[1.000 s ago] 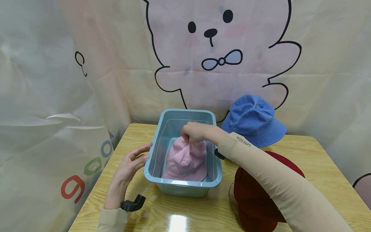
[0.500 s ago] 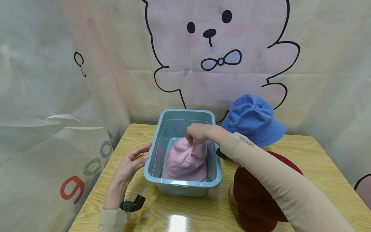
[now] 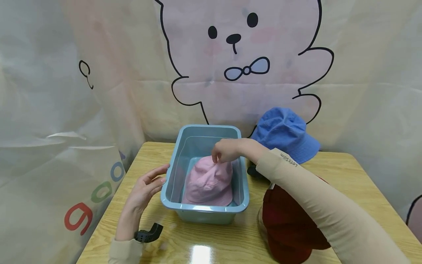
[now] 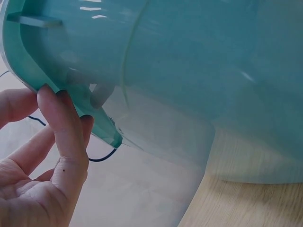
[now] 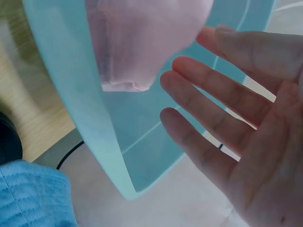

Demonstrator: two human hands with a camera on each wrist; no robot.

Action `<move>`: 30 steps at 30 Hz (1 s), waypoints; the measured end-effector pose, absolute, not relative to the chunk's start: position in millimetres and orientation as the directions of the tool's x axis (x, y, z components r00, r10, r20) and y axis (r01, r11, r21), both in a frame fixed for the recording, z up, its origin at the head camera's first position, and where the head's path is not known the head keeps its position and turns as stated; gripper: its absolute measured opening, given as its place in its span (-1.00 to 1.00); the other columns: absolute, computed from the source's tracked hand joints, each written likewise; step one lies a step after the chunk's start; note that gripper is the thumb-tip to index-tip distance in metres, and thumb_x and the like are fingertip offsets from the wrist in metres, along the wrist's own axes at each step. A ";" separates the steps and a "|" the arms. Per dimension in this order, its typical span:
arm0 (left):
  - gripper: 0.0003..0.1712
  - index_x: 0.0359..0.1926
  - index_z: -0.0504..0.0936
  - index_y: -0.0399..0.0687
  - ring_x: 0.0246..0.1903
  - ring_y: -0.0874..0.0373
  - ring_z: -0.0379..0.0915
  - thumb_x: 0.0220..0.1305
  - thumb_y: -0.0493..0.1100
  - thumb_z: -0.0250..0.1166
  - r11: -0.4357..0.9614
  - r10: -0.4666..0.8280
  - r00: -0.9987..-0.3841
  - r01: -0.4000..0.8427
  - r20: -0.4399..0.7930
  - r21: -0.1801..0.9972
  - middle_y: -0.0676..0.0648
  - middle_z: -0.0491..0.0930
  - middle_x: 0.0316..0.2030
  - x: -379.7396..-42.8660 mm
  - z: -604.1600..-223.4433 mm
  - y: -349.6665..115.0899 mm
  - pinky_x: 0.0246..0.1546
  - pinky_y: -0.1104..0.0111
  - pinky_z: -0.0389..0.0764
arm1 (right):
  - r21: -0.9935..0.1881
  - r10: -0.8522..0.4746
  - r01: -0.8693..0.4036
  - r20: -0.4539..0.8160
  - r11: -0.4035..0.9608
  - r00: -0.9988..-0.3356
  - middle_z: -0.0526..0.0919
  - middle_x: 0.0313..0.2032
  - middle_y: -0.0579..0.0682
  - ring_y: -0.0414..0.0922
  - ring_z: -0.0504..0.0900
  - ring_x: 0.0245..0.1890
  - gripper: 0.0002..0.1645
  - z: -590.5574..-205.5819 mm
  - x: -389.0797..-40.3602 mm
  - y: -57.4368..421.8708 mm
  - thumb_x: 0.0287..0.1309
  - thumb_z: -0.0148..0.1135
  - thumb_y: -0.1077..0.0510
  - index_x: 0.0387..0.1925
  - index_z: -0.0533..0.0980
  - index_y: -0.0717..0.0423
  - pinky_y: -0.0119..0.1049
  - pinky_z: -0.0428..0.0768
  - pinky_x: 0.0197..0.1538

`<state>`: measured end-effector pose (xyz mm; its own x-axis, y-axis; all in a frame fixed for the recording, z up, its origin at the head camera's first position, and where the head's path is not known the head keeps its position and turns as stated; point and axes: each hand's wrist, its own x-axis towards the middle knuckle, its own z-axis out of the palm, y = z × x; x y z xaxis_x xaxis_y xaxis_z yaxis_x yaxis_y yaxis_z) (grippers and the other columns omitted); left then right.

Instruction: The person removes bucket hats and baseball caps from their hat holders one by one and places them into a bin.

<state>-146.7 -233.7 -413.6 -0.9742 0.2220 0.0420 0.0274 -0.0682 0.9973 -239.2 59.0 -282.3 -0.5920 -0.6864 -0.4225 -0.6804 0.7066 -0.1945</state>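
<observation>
A pink bucket hat (image 3: 208, 183) sits crown up inside a light blue plastic basin (image 3: 205, 208). My right hand (image 3: 226, 150) hovers over the hat's crown with its fingertips at the cloth. In the right wrist view its fingers (image 5: 208, 113) are fairly straight and spread, thumb and index tips close together beside the pink hat (image 5: 142, 42); no cloth shows between them. My left hand (image 3: 145, 189) is at the basin's left side, fingertips touching the outside of the rim. The left wrist view shows these fingers (image 4: 61, 118) loosely bent below the basin's rim (image 4: 28, 66).
A blue bucket hat (image 3: 285, 132) stands at the back right of the wooden table (image 3: 184, 242). A dark red hat (image 3: 291, 223) lies at the front right, partly under my right forearm, with something beige beneath it. A printed cloth backdrop (image 3: 148, 91) hangs behind the table.
My right hand has shifted slightly right and its fingertips have loosened from the hat's crown, which stood pinched up before. The left hand stays at the rim. The whole view has shifted slightly.
</observation>
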 end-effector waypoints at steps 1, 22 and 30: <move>-0.46 0.31 0.33 -0.34 -0.09 0.31 0.58 0.34 -0.30 0.15 -0.070 0.223 -0.974 0.029 0.044 0.997 0.14 0.54 0.02 -146.6 -413.5 -233.6 -0.06 0.47 0.61 | -0.195 -0.689 -0.683 -0.424 0.704 -0.589 0.66 -0.03 0.06 -0.04 0.57 0.01 -0.66 -280.1 -238.1 59.9 0.19 0.05 0.32 -0.06 0.63 0.10 -0.19 0.56 0.07; -0.48 0.30 0.37 -0.29 -0.13 0.31 0.58 0.35 -0.29 0.15 -0.066 0.228 -0.972 0.040 0.054 0.997 0.14 0.53 0.01 -147.3 -412.1 -232.3 -0.09 0.47 0.62 | -0.232 -0.718 -0.689 -0.367 0.687 -0.592 0.62 0.03 0.11 -0.06 0.59 -0.03 -0.63 -239.1 -193.3 87.5 0.29 0.14 0.18 0.11 0.53 0.10 -0.16 0.57 0.05; -0.48 0.30 0.36 -0.30 -0.13 0.31 0.59 0.35 -0.30 0.15 -0.069 0.223 -0.974 0.026 0.041 0.997 0.15 0.54 0.00 -146.0 -411.1 -231.4 -0.09 0.48 0.62 | -0.230 -0.780 -0.747 -0.249 0.623 -0.574 0.64 -0.02 -0.02 -0.06 0.58 0.00 -0.69 -232.9 -174.1 104.7 0.30 0.13 0.15 0.05 0.55 0.02 -0.15 0.55 0.07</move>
<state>-146.0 -231.4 -411.1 -0.9741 0.2225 0.0405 0.0258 -0.0687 0.9973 -174.1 104.7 -232.9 -0.5741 -0.7800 -0.2491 -0.7474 0.6234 -0.2295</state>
